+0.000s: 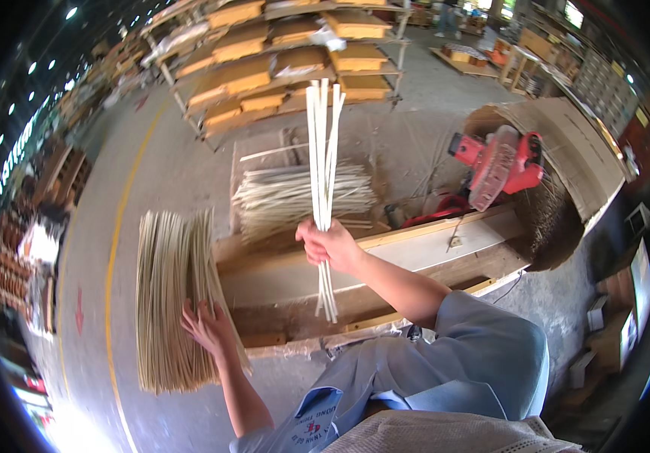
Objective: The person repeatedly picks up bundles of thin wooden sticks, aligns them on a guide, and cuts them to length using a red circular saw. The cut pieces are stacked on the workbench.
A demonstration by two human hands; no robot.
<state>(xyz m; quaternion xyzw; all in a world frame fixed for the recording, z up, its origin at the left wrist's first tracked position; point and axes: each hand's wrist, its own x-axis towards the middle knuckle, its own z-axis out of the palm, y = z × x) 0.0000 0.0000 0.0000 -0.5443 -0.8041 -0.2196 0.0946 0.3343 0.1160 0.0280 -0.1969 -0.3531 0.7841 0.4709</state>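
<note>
My right hand is closed around a small bunch of thin pale wooden sticks, held nearly upright over the workbench. My left hand rests with fingers spread on a large pile of long thin sticks at the bench's left end. Beyond the bench lies another heap of similar sticks, stacked crosswise. The low workbench has a pale board along its middle.
A red miter saw stands at the bench's right, beside a large open cardboard box. A rack with yellowish boards rises at the back. A yellow line runs along the floor at left.
</note>
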